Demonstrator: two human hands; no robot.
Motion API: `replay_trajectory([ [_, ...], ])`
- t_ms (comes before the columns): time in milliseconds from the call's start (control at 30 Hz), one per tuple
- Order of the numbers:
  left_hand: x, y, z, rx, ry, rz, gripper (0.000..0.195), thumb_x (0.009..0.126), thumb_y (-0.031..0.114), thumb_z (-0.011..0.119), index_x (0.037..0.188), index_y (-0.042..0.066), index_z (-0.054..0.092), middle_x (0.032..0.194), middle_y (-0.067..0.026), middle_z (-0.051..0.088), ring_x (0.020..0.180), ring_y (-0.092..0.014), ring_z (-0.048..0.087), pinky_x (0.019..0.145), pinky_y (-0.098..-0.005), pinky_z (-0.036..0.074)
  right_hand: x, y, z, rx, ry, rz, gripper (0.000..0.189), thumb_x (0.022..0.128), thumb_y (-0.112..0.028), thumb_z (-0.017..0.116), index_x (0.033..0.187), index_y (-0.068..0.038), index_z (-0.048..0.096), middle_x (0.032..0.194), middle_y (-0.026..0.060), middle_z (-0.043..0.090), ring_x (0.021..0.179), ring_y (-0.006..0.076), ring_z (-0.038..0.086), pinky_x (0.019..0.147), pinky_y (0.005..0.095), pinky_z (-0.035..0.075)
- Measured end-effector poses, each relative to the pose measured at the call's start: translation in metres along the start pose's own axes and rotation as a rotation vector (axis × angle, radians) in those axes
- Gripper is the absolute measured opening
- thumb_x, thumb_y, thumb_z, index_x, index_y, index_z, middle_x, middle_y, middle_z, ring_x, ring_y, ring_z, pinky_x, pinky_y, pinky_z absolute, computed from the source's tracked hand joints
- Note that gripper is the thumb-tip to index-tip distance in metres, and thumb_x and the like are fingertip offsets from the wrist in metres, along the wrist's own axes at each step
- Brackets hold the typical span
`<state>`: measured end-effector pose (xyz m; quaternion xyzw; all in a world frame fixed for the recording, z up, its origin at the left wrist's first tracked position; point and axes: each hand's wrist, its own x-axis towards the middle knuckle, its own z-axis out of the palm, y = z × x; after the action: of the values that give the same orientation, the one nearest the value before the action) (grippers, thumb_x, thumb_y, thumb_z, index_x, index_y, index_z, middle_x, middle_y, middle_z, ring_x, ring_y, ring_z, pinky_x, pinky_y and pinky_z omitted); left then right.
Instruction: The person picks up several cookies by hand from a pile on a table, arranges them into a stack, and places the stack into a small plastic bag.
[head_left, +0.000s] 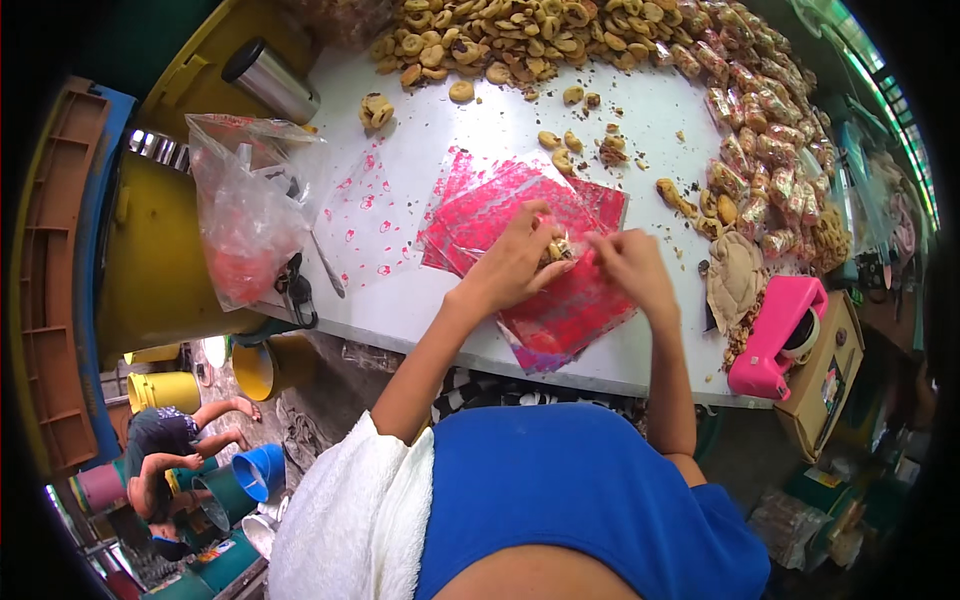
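My left hand (514, 259) grips a small bundle of cookies (556, 253) in clear printed plastic, thumb and fingers on either side of it. My right hand (634, 270) is just to the right, its fingertips pinched together at that end of the wrapper. Both hands are over a fanned stack of pink-and-red printed plastic sheets (574, 315) on the white table (360, 315). Loose ring-shaped cookies (559, 142) and crumbs lie beyond the stack. The fingers partly hide the bundle.
Loose cookies (487, 34) are heaped at the back, wrapped rolls (772, 127) down the right. A pink tape dispenser (776, 337) sits at the front right corner. Left are a plastic bag (251, 217), spoon (328, 262) and steel tumbler (274, 82). A person (161, 465) bends among buckets below.
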<state>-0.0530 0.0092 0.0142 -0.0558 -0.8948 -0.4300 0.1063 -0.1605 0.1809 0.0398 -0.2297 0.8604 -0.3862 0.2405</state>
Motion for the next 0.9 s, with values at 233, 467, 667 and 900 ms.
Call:
replay_trajectory([
  [233,0.0,-0.006,0.002,0.239,0.066,0.116,0.036,0.085,0.026,0.068,0.109,0.002,0.055,0.113,-0.0153,0.048,0.109,-0.034,0.045,0.096,-0.0413,0.039,-0.001,0.005,0.045,-0.011,0.399,-0.242,0.028,0.086,-0.02,0.066,0.073,0.005,0.067,0.055,0.016,0.06,0.047,0.0196,0.06,0.049,0.0347,0.046],
  [467,-0.001,-0.013,0.002,0.019,0.063,-0.03,0.033,0.087,0.028,0.065,0.105,0.002,0.055,0.103,-0.014,0.051,0.099,-0.032,0.048,0.09,-0.0407,0.039,-0.021,-0.017,0.029,0.157,0.199,0.125,0.028,0.088,-0.02,0.065,0.076,0.005,0.066,0.06,0.0117,0.064,0.046,0.0141,0.06,0.046,0.029,0.044],
  [667,0.004,-0.01,0.002,0.186,0.015,0.043,0.036,0.09,0.036,0.059,0.103,0.003,0.055,0.101,-0.015,0.051,0.098,-0.03,0.049,0.091,-0.0405,0.034,-0.008,-0.011,0.035,0.236,0.2,0.04,0.022,0.088,-0.015,0.064,0.082,0.006,0.067,0.063,0.0116,0.066,0.054,0.0172,0.064,0.053,0.0291,0.048],
  [900,0.0,-0.012,0.009,0.326,0.116,0.019,0.042,0.092,0.032,0.055,0.123,0.006,0.042,0.106,-0.0129,0.05,0.105,-0.028,0.046,0.097,-0.0473,0.024,-0.031,-0.03,0.049,0.166,0.24,-0.426,0.045,0.079,0.003,0.052,0.124,0.007,0.053,0.106,0.0235,0.063,0.091,0.0327,0.065,0.078,0.0347,0.051],
])
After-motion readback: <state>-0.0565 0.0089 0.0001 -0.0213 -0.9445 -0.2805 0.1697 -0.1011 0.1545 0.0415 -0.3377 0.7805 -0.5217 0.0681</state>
